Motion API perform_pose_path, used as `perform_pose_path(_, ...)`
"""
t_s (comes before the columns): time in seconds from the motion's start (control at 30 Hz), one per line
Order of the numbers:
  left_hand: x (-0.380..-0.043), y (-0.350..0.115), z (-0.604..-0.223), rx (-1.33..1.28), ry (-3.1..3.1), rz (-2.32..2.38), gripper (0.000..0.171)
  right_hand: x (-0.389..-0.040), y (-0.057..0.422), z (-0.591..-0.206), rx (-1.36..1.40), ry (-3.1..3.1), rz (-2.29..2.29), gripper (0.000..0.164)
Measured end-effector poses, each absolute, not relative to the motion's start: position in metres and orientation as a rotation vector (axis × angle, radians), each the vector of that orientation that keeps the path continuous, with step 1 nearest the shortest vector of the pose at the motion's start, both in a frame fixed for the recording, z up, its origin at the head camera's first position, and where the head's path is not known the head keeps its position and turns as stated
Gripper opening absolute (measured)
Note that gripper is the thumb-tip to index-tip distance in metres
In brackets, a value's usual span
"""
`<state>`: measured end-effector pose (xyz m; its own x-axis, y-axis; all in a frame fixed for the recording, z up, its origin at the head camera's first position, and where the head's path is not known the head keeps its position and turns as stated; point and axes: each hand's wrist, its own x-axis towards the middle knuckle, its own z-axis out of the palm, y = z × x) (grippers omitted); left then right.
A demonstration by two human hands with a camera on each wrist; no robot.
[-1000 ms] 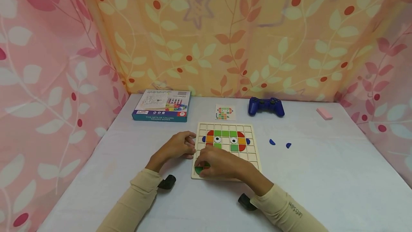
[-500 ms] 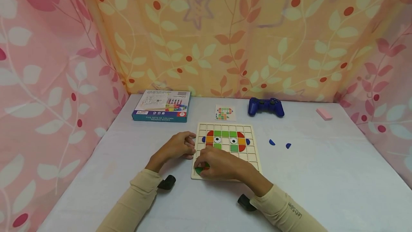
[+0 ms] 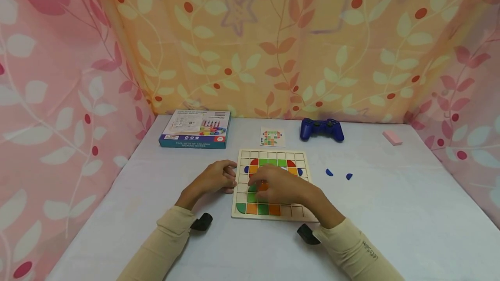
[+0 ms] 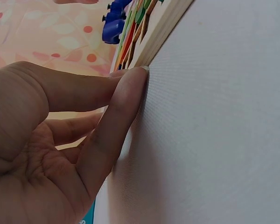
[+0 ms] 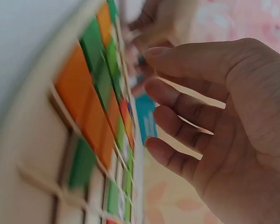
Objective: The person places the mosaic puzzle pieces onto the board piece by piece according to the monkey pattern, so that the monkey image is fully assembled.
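Note:
A wooden grid board [image 3: 240,196] lies on the table with coloured flat tiles set in its squares. Along its near row sit a green rounded tile [image 3: 241,208] and orange and green square tiles. My left hand [image 3: 216,176] stays at the board's left side; in the left wrist view its fingertips touch the board's edge [image 4: 164,33]. Over the middle of the board hovers my right hand [image 3: 285,185], covering part of the pattern. In the right wrist view its fingers [image 5: 177,100] are spread and loosely bent, with nothing between them, apart from the orange tiles [image 5: 74,84].
Two blue half-round pieces, one [image 3: 329,172] nearer the board and another [image 3: 349,176], lie to its right. Behind the board are a picture card [image 3: 272,136], a blue game controller [image 3: 322,130] and a flat box [image 3: 195,135]. A pink block [image 3: 392,138] lies far right.
My right hand has lifted from the board's near left corner and moved right and farther back, uncovering the near row of tiles. The left hand keeps its place.

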<state>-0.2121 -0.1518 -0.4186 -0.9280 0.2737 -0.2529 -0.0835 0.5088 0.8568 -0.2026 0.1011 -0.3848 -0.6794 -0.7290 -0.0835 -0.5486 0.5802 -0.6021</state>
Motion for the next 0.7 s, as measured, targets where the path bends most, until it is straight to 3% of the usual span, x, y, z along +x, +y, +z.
perform_pose_path(0.7,-0.213,-0.150,-0.422,0.130,2.411,1.402,0.059,-0.253,0.232,-0.374,-0.605,2.684,-0.838,0.041)
